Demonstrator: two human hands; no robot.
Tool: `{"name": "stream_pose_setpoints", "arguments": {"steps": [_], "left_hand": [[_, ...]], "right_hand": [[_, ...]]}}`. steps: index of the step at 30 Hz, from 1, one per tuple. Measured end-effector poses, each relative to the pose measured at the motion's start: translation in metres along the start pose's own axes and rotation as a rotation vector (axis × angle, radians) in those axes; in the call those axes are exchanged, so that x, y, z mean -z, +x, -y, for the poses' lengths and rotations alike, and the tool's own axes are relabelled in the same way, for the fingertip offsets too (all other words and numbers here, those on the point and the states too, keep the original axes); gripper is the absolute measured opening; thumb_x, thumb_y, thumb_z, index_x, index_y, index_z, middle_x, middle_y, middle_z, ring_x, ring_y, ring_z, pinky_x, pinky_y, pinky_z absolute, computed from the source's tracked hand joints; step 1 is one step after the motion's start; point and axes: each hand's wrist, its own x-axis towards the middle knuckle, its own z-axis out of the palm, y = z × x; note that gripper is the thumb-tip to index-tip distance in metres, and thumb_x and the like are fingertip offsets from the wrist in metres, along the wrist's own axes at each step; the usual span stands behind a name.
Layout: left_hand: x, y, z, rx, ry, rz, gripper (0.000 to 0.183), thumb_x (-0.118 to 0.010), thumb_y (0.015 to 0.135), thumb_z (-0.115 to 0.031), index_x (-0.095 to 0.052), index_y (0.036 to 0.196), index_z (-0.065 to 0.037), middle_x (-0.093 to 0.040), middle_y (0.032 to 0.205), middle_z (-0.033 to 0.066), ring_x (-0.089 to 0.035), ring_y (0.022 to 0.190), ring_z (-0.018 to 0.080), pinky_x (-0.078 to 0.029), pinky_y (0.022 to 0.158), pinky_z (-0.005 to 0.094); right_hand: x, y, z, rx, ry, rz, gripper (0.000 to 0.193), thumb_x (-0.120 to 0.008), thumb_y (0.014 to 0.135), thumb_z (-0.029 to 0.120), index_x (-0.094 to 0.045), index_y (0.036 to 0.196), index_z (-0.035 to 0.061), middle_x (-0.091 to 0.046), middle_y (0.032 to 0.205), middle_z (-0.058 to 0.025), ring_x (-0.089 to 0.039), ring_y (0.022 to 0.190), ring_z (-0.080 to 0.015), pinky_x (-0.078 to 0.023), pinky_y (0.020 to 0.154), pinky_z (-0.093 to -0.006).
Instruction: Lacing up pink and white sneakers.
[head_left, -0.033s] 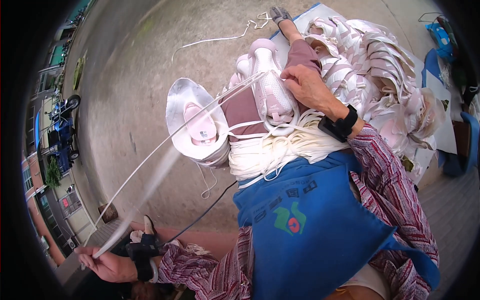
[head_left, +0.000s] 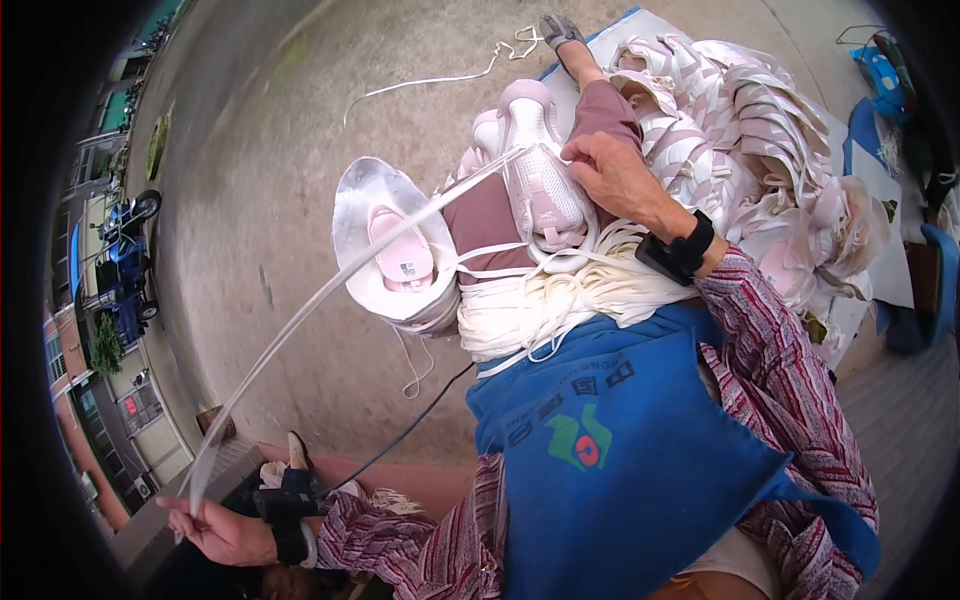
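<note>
A white-and-pink sneaker upper lies across my maroon-trousered leg. My right hand bends over its edge, thumb and forefinger pinched at the lacing area; what lies between the fingertips is partly hidden. From that spot a white shoelace runs in a long, slack arc to the lower left. There my left hand is closed on it, arm stretched out; the lace is blurred near the fingers. A thick bundle of cream shoelaces rests across my lap, over a blue apron.
A large pile of pink-and-white uppers lies at the right. Left of my leg, another upper stands with its pink insole showing. A loose lace trails over the concrete floor. A dark cable runs past my left arm.
The lace strands, earlier a taut line with a separate blurred strand below, now hang together in a slack curve. My left hand has barely moved; the right stays at the upper.
</note>
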Motion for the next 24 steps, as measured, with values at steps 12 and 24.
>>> {"name": "stream_pose_setpoints", "arguments": {"steps": [12,24], "left_hand": [[-0.060,-0.105,0.232,0.336,0.650,0.200,0.014,-0.049,0.097,-0.014,-0.057,0.099,-0.003,-0.057,0.077,0.0021,-0.055,0.067,0.0094,-0.054,0.079,0.0362],[-0.107,-0.193,0.338,0.581,0.806,0.661,0.024,-0.047,0.098,-0.016,-0.059,0.108,0.002,-0.063,0.088,0.0143,-0.060,0.079,0.0247,-0.048,0.071,0.0337]], "right_hand": [[0.041,0.000,0.118,0.455,0.248,-0.212,0.017,-0.064,0.084,0.012,-0.067,0.096,-0.0001,-0.061,0.081,-0.0129,-0.060,0.076,-0.0234,-0.048,0.069,-0.0327],[0.037,-0.026,0.140,0.503,0.365,-0.060,0.017,-0.062,0.084,0.007,-0.065,0.100,0.0006,-0.062,0.090,-0.0126,-0.061,0.082,-0.0267,-0.049,0.074,-0.0336]]}}
